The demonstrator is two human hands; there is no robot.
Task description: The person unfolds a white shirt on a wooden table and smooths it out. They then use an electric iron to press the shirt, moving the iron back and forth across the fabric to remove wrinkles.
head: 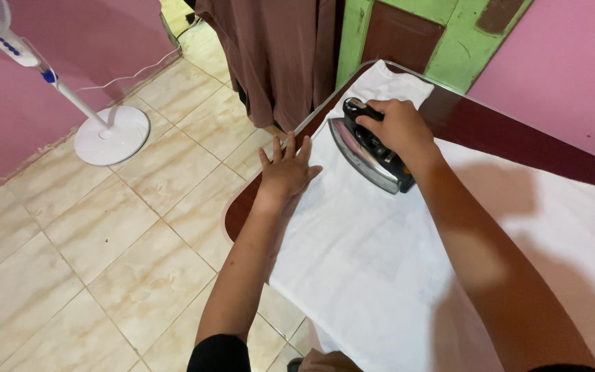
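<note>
Right hand [397, 127]: gripping the black handle of the iron [370, 148], fingers wrapped fully around it, closed tight.
Iron: sitting sole-down on the white cloth [380, 241], near the far end of the desk [504, 131], shiny sole edge showing on its left side, nose pointing toward the far corner.
Left hand [287, 169]: lying flat and open, fingers spread, pressing on the near-left edge of the cloth, holding nothing, just beside the iron but not touching it.
White cloth: spreading over most of the desk top, one narrow end reaching the far corner, the near end hanging off toward the body.
Desk: showing dark reddish-brown at the rounded left edge and along the far right side, where no cloth is covering it.
Progress: looking like mid-work; the wide stretch of cloth nearer the body lying fairly smooth, the narrow far end under and beyond the iron apparently being pressed now; how much is already done, impossible telling for sure.
Containers: none showing anywhere in view, so nothing being held inside anything.
Surroundings: brown clothing [277, 55] hanging beyond the desk, a white standing fan [108, 134] resting on the tiled floor [70, 241] at left, pink walls and a green door frame behind.
</note>
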